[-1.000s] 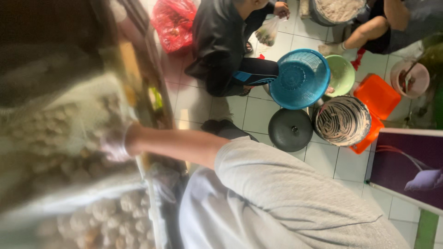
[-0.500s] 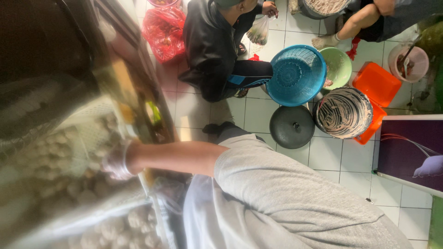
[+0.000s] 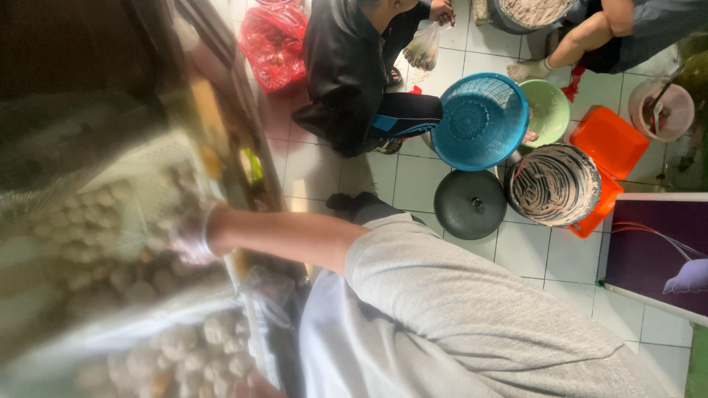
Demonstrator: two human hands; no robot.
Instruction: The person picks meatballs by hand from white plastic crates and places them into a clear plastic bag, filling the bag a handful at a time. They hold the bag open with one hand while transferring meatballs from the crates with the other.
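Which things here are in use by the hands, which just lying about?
In hand: gloved hand among the pale balls; more balls in the near tray.
Lying about: blue basket, green bowl, black lid, smeared basin, orange tub, red bag.

We see a white tiled floor carrying a blue basket, with a green bowl at its three o'clock, a black lid at six and a red bag toward ten.
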